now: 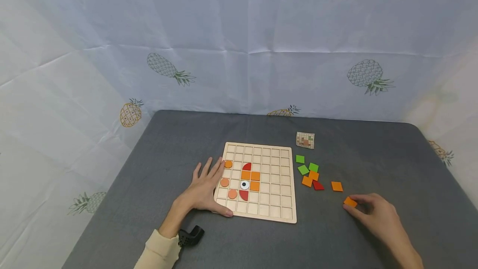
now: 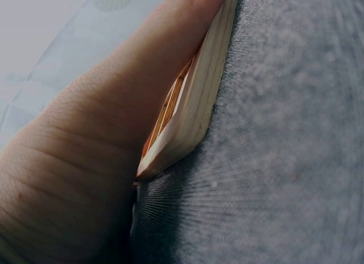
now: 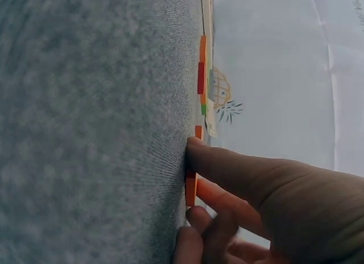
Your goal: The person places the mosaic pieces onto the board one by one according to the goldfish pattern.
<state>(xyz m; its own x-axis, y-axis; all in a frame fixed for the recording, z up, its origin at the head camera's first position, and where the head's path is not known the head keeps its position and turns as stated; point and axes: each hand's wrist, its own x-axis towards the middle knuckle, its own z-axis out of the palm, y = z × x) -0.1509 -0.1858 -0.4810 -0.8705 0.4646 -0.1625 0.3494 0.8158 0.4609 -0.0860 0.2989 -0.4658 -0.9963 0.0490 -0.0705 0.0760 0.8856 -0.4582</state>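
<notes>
A wooden grid board (image 1: 276,186) lies on the dark table. My left hand (image 1: 204,190) spreads its fingers along the board's left side, its thumb at the near left corner; the left wrist view shows the thumb against the board's edge. On the board sit orange squares (image 1: 255,176), a black-and-white eye tile (image 1: 244,184), two red quarter-circles (image 1: 244,195), an orange disc (image 1: 228,164) and two salmon discs (image 1: 232,194). To the board's right, my right hand (image 1: 381,215) pinches an orange square tile (image 1: 350,202) between thumb and fingers, low over the cloth.
Beside the board's right edge are green squares (image 1: 300,159), orange squares (image 1: 307,181) and a red tile (image 1: 318,185). One orange square (image 1: 337,186) lies apart, nearer my right hand. A small pattern card (image 1: 305,140) is farther back. Behind the table hangs a pineapple-print curtain (image 1: 246,82).
</notes>
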